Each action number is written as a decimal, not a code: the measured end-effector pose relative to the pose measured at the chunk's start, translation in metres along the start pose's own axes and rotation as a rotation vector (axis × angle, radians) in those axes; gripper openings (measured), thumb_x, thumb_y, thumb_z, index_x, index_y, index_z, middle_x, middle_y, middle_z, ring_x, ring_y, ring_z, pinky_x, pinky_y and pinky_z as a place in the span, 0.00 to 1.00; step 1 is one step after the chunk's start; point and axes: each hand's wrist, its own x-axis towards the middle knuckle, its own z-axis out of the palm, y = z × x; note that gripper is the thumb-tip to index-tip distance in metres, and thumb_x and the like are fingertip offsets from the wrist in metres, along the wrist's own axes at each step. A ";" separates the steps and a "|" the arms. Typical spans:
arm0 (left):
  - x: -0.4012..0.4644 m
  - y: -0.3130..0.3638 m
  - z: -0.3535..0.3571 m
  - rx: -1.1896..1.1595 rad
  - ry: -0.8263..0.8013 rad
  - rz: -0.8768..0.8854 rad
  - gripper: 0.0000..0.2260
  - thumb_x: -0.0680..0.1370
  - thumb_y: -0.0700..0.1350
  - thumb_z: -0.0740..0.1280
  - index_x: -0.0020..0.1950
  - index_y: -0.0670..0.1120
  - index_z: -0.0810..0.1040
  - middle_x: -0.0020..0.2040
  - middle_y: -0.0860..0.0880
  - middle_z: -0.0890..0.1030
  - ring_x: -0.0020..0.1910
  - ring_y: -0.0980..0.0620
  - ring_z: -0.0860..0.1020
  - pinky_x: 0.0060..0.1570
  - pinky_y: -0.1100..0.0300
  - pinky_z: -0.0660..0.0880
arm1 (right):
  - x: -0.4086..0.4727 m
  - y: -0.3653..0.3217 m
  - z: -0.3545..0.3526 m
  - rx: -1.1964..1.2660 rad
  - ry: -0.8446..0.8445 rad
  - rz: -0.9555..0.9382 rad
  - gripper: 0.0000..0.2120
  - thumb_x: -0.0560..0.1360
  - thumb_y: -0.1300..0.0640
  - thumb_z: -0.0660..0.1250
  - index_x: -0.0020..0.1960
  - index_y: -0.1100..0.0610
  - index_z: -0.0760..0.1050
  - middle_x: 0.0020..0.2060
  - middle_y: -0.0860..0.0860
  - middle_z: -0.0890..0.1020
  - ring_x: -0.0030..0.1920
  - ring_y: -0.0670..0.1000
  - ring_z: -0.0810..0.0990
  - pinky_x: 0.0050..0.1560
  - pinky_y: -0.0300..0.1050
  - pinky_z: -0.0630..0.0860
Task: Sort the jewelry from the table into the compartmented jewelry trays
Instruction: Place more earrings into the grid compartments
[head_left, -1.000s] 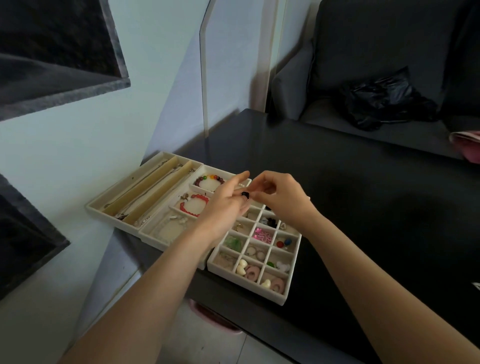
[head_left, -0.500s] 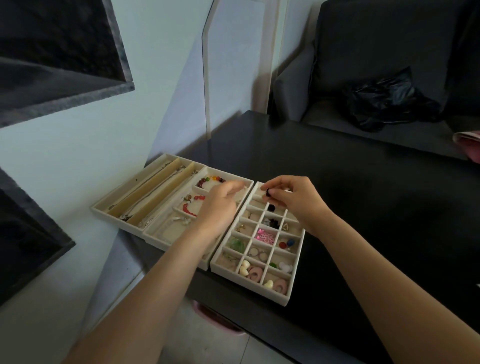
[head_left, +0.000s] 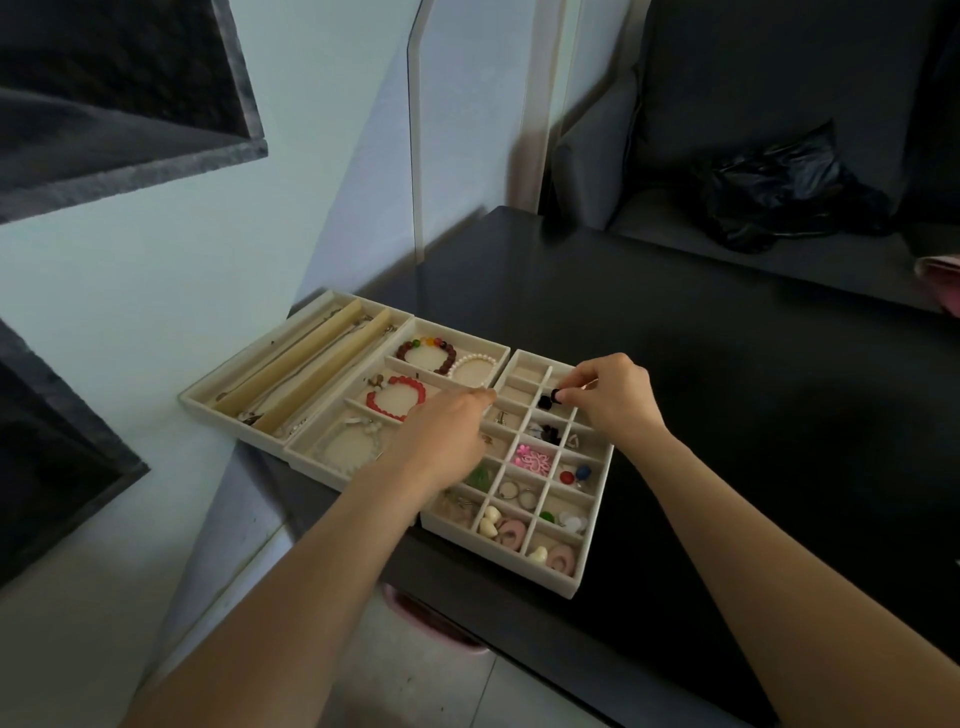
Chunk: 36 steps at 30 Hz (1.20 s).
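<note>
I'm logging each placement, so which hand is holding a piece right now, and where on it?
The right hand pinches a small black earring at its top with its fingertips, over the small-grid tray. The left hand seems to hold nothing.

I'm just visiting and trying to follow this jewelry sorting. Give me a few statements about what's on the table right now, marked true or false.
1. The right hand pinches a small black piece over the small-compartment tray. True.
2. A red bead bracelet lies in the middle tray. True.
3. The pink flower piece lies loose on the dark table. False: it sits in a compartment of the small-compartment tray.
4. The left hand holds a necklace up in the air. False: it is low over the trays, and no necklace shows in it.
5. Three trays sit side by side at the table's edge. True.
</note>
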 end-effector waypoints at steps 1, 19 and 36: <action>0.000 0.000 0.000 0.005 0.002 0.003 0.25 0.78 0.35 0.60 0.74 0.48 0.63 0.67 0.48 0.73 0.63 0.50 0.73 0.61 0.56 0.71 | 0.001 0.001 0.004 -0.035 0.006 -0.008 0.03 0.73 0.61 0.70 0.44 0.54 0.81 0.51 0.51 0.79 0.45 0.44 0.76 0.33 0.31 0.65; 0.003 -0.004 0.005 -0.022 0.006 0.018 0.24 0.77 0.36 0.62 0.73 0.48 0.65 0.66 0.48 0.73 0.62 0.51 0.74 0.59 0.57 0.73 | 0.008 0.001 0.025 -0.315 0.126 0.077 0.10 0.73 0.59 0.70 0.53 0.58 0.79 0.55 0.54 0.74 0.49 0.52 0.78 0.47 0.49 0.80; 0.007 -0.009 0.010 -0.006 0.030 0.052 0.21 0.78 0.38 0.62 0.71 0.47 0.68 0.61 0.49 0.76 0.59 0.51 0.75 0.58 0.57 0.74 | -0.003 -0.004 0.013 -0.404 0.067 -0.047 0.10 0.75 0.58 0.67 0.56 0.55 0.72 0.52 0.53 0.73 0.50 0.52 0.76 0.57 0.53 0.74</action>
